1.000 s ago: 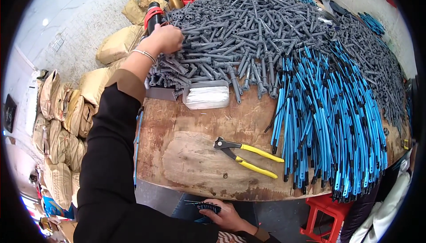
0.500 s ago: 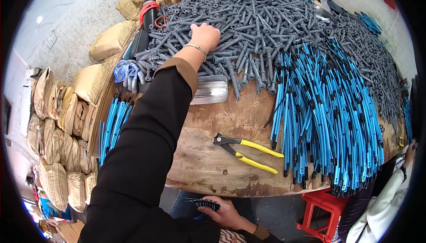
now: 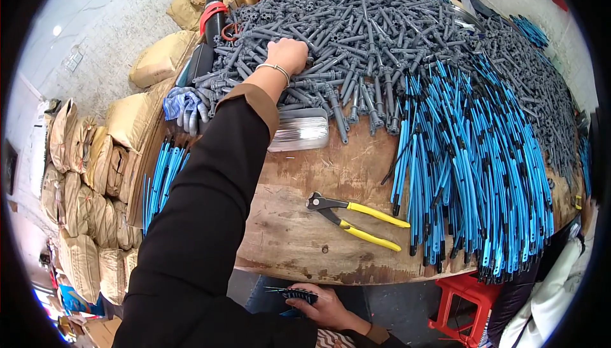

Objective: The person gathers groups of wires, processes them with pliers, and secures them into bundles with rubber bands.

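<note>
My left hand (image 3: pixel 288 56), a bracelet at its wrist, reaches over the far pile of grey plastic tubes (image 3: pixel 356 49). Its fingers are curled down among the tubes, and what they grip is hidden. Below the table's near edge, my right hand (image 3: pixel 324 306) is closed around a small bundle of blue-and-black strips (image 3: pixel 300 295), with thin wires sticking out to the left. A metal tray of thin wires (image 3: pixel 300 133) sits just nearer than the pile, beside my left forearm. Pincers with yellow handles (image 3: pixel 372 216) lie with jaws to the left on the wooden table (image 3: pixel 299 246).
A large heap of blue-and-black strips (image 3: pixel 471 182) covers the table's right side. A patterned glove (image 3: pixel 184 107) and a black flask (image 3: pixel 215 20) stand at the left, near brown paper sacks (image 3: pixel 86 208). A red stool (image 3: pixel 459 310) is below the right edge.
My left hand has shifted slightly left and nearer over the grey tubes. My right hand stays closed on its bundle below the table edge.
</note>
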A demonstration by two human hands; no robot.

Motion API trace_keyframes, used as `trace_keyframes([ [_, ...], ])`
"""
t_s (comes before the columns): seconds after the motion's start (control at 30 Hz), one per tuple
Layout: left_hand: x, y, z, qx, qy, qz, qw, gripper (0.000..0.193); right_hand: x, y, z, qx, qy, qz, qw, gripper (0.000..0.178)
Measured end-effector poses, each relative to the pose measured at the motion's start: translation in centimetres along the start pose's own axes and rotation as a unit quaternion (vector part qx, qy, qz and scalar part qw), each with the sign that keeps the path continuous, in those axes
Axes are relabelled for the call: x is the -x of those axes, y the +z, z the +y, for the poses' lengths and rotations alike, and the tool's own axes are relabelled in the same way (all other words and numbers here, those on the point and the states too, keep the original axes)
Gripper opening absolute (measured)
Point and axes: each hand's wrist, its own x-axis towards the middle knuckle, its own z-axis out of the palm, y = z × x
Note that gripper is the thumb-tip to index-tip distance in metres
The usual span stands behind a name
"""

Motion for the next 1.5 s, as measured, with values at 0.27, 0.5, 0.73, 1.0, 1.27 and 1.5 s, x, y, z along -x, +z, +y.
trace_keyframes([
  [0.27,1.4,-1.5,0.4,-0.023,0.062,0.027,0.997,0.021,0.5,-0.1,-0.3,-0.01,0.003,-0.007,1.0,0.031],
  [0.5,4.5,-2.9,-2.8,-0.096,0.124,0.037,0.987,0.019,0.6,0.1,0.4,-0.002,-0.06,0.017,0.998,0.032],
  [0.73,10.7,-5.5,-6.9,-0.125,0.133,-0.001,0.983,0.029,0.8,0.2,0.7,-0.007,-0.005,0.001,1.0,0.031],
  [1.0,5.4,-7.0,-4.1,0.098,0.147,0.05,0.983,0.03,-0.2,1.2,1.3,0.012,-0.034,0.012,0.999,0.031],
  [1.27,0.8,2.5,0.7,0.071,-0.024,0.125,0.989,0.025,-0.8,1.3,1.2,0.022,-0.062,0.028,0.997,0.026],
  [1.5,1.8,1.4,0.5,0.089,0.045,0.13,0.987,0.02,1.0,1.7,-0.4,0.0,-0.035,0.013,0.999,0.03],
])
